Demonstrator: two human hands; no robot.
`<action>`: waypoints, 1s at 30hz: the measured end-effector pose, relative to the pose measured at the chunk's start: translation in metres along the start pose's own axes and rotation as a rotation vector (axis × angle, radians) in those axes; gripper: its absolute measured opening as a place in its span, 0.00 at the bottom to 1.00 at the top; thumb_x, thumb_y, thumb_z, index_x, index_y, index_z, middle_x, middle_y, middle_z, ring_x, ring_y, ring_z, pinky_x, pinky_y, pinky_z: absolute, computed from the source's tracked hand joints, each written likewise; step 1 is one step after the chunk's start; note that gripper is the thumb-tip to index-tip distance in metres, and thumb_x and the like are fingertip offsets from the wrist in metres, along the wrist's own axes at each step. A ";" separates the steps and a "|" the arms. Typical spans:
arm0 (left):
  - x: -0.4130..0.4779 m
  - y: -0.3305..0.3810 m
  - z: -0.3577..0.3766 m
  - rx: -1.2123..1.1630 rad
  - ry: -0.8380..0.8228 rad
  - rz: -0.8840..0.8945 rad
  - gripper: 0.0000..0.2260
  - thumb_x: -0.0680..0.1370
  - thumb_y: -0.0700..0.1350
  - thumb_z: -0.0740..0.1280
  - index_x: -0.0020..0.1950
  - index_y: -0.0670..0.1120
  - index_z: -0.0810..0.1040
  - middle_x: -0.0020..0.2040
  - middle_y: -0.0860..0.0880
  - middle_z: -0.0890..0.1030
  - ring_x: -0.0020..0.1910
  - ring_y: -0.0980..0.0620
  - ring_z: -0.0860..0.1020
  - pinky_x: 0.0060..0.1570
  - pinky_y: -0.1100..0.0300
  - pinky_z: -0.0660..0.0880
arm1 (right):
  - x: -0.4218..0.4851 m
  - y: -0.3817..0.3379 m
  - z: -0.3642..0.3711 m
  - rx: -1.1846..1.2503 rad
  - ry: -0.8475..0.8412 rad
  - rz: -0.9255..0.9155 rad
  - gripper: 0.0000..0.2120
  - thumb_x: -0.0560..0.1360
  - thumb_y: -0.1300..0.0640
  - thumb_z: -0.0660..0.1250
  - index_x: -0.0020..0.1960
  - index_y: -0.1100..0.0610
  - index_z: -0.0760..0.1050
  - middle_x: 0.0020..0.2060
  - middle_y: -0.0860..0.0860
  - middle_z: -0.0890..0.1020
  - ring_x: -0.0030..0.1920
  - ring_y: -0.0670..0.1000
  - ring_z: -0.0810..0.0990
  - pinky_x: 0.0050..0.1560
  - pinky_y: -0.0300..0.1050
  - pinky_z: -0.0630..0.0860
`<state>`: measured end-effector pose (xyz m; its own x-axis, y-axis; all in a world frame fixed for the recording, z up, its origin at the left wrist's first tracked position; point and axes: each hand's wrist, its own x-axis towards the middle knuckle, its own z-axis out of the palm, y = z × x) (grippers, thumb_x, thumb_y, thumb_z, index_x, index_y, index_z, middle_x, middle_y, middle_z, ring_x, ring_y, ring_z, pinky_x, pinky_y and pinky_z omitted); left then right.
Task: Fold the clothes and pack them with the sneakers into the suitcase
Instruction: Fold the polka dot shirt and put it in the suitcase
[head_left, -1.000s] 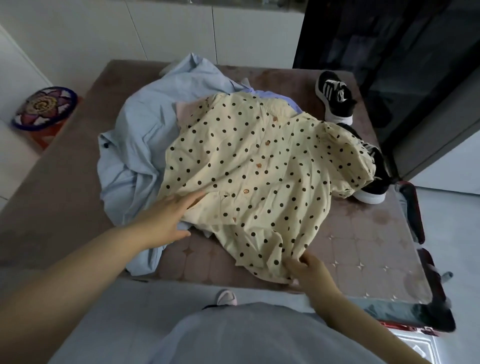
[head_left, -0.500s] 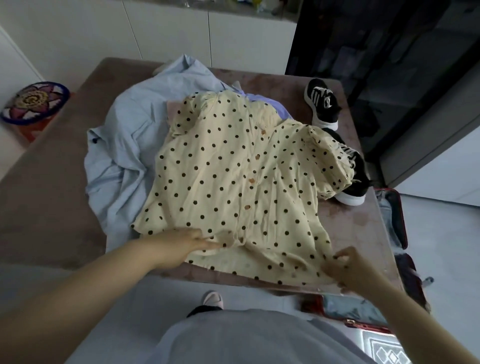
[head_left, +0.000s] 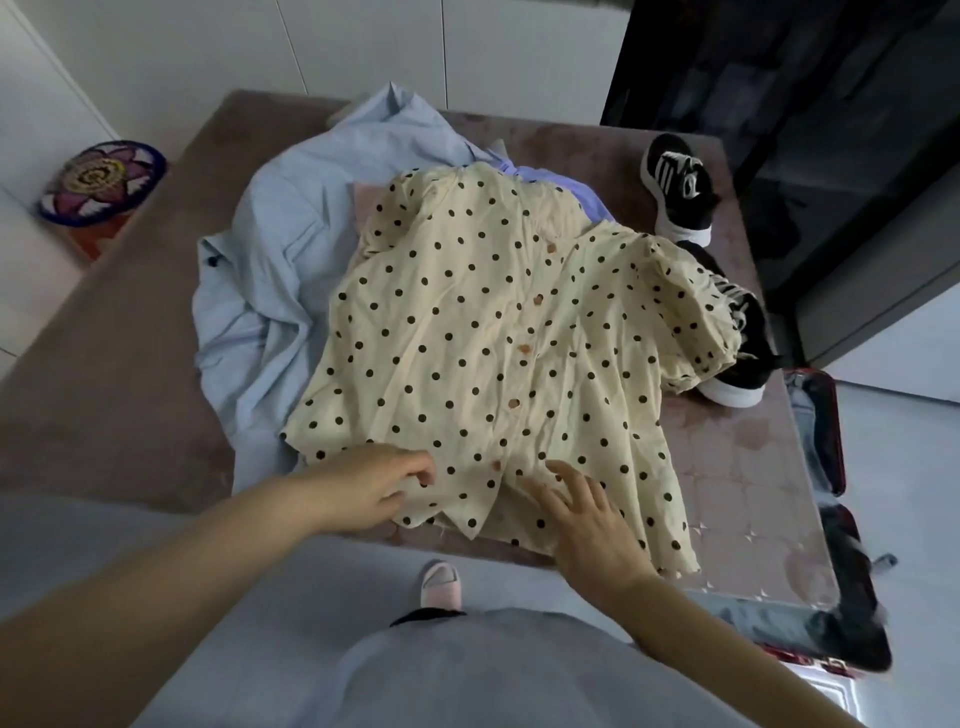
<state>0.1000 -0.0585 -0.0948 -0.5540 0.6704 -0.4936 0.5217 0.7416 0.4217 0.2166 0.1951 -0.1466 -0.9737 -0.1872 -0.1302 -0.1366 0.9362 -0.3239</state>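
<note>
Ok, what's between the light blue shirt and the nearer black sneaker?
The head view shows the cream polka-dot blouse spread there, overlapping the light blue shirt and draping one sleeve onto the nearer black sneaker.

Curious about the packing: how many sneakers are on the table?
2. One sneaker stands at the table's far right corner; the other sneaker lies nearer, partly under the polka-dot shirt's sleeve. The clothes pile could hide more.
</note>
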 end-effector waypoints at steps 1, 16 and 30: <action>0.002 -0.001 -0.003 -0.010 0.012 0.014 0.14 0.77 0.41 0.60 0.62 0.53 0.71 0.59 0.57 0.75 0.58 0.55 0.73 0.59 0.57 0.69 | 0.003 0.003 0.001 -0.071 -0.003 0.008 0.48 0.50 0.60 0.78 0.66 0.45 0.62 0.63 0.51 0.65 0.55 0.55 0.78 0.47 0.45 0.79; 0.043 -0.049 -0.104 -0.467 0.618 0.053 0.20 0.76 0.32 0.62 0.52 0.60 0.71 0.46 0.57 0.77 0.46 0.52 0.77 0.48 0.67 0.72 | 0.010 0.013 0.011 0.113 0.040 0.207 0.03 0.68 0.50 0.73 0.39 0.46 0.79 0.64 0.45 0.71 0.58 0.54 0.72 0.64 0.46 0.64; 0.127 -0.122 -0.180 -0.674 0.816 -0.530 0.25 0.79 0.55 0.60 0.67 0.38 0.67 0.65 0.40 0.72 0.63 0.41 0.72 0.59 0.52 0.68 | 0.037 -0.045 -0.024 0.311 -0.252 0.140 0.09 0.75 0.49 0.64 0.45 0.52 0.81 0.35 0.38 0.73 0.41 0.40 0.71 0.46 0.31 0.64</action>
<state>-0.1503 -0.0596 -0.0723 -0.9760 -0.0884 -0.1989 -0.2094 0.6309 0.7471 0.1826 0.1530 -0.1140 -0.8987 -0.1674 -0.4053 0.0928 0.8306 -0.5491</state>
